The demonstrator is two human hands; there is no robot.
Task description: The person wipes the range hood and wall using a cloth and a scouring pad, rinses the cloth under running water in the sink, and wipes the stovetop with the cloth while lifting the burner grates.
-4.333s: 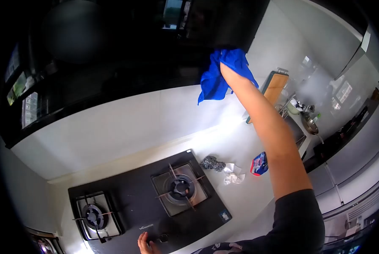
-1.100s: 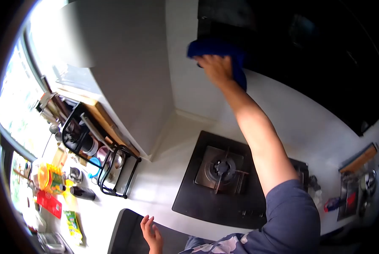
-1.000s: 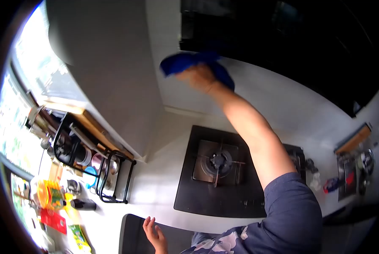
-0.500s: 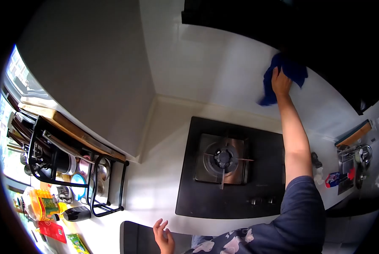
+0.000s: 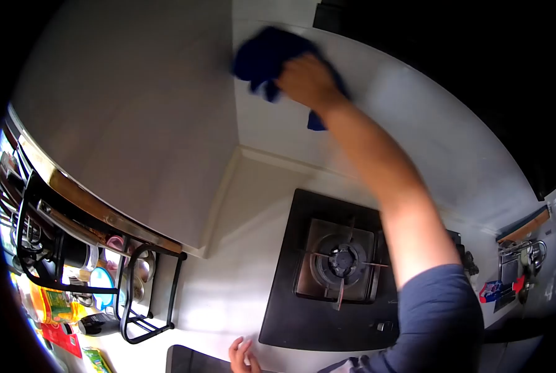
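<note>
In the head view, the person's right hand (image 5: 309,81) is closed on a blue cloth (image 5: 268,56), its fingers bent into the bunched fabric; blur hides the exact lie of each fingertip. The cloth spreads mostly to the left of the knuckles, with one loose fold hanging just below the fingers and another beside the wrist. It lies at the far wall (image 5: 402,105), next to the corner with the grey side wall (image 5: 129,124) on the left; whether it presses on that side wall too, I cannot tell. The right forearm reaches from the near right, above the black stove (image 5: 303,323) and its burner (image 5: 342,261).

The left hand (image 5: 244,357) is low at the near side, by the front edge of the white counter (image 5: 228,273). It is partly open, fingers loosely bent and apart from the thumb, with nothing in it. To its left stands a black rack (image 5: 177,289); the dark hood (image 5: 489,74) is at the far right.
</note>
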